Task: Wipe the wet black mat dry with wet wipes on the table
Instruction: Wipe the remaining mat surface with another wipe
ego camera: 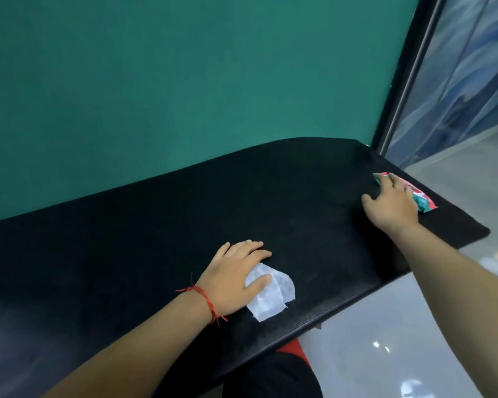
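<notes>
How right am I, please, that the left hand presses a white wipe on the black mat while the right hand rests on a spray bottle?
Not quite: the head view shows the right hand resting on a red and teal wipes packet, not a spray bottle. The left hand does press the white wipe on the black mat.

no legible txt anywhere, wipes pack [422, 198] w/ red + teal print, too blurry to read
</notes>
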### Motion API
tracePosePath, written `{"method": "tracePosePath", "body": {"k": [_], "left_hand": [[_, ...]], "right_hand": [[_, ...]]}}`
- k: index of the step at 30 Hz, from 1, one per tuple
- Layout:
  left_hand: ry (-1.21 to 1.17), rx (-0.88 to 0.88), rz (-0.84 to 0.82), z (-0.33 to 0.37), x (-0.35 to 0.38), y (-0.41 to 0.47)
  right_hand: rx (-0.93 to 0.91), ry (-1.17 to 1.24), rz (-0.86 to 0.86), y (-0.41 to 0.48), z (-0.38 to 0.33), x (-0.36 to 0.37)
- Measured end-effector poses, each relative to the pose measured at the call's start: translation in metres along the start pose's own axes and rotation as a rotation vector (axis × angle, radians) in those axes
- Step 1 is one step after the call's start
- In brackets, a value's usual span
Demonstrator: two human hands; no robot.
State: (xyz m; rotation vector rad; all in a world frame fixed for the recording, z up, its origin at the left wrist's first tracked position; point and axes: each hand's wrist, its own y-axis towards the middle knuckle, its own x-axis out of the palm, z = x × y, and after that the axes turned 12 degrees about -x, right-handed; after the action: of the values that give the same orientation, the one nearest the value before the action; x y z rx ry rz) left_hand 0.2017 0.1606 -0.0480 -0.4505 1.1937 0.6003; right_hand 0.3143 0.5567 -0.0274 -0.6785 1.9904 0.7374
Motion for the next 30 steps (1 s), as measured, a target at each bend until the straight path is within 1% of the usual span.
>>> {"method": "tracePosePath", "body": {"k": [3,5,7,9,11,13,15,17,19,22,25,28,30], "left_hand": [[-0.02,-0.016,0.06,0.012,0.013,0.019],[-0.046,-0.03,0.112,0.016,0.015,0.03],[-0.054,-0.035,0.132,0.021,0.015,0.043],[-0.057,-0.056,0.135,0.024,0.014,0.052],[-0.052,-0.065,0.142,0.025,0.013,0.056],[-0.044,-0.065,0.154,0.026,0.014,0.057],[-0.055,-0.065,0.156,0.026,0.015,0.056],[-0.055,-0.065,0.162,0.028,0.017,0.056],[-0.059,-0.075,0.17,0.028,0.017,0.053],[-0.073,-0.083,0.177,0.027,0.019,0.052],[-0.067,-0.084,0.183,0.027,0.021,0.053],[-0.06,-0.084,0.191,0.028,0.021,0.052],[-0.059,-0.079,0.193,0.028,0.021,0.052]], "right_hand": [[0.245,-0.057,-0.11,0.043,0.059,-0.001],[0.331,0.006,-0.219,0.063,0.087,0.011],[0.375,0.044,-0.27,0.073,0.099,0.027],[0.343,0.074,-0.222,0.072,0.103,0.045],[0.307,0.159,-0.151,0.069,0.103,0.054],[0.337,0.24,-0.14,0.071,0.104,0.057],[0.412,0.296,-0.147,0.072,0.108,0.062],[0.469,0.346,-0.117,0.073,0.113,0.068],[0.488,0.373,-0.102,0.074,0.114,0.073],[0.55,0.335,-0.114,0.076,0.118,0.077],[0.656,0.291,-0.139,0.076,0.128,0.087],[0.707,0.362,-0.186,0.075,0.132,0.094],[0.699,0.377,-0.195,0.073,0.132,0.095]]}}
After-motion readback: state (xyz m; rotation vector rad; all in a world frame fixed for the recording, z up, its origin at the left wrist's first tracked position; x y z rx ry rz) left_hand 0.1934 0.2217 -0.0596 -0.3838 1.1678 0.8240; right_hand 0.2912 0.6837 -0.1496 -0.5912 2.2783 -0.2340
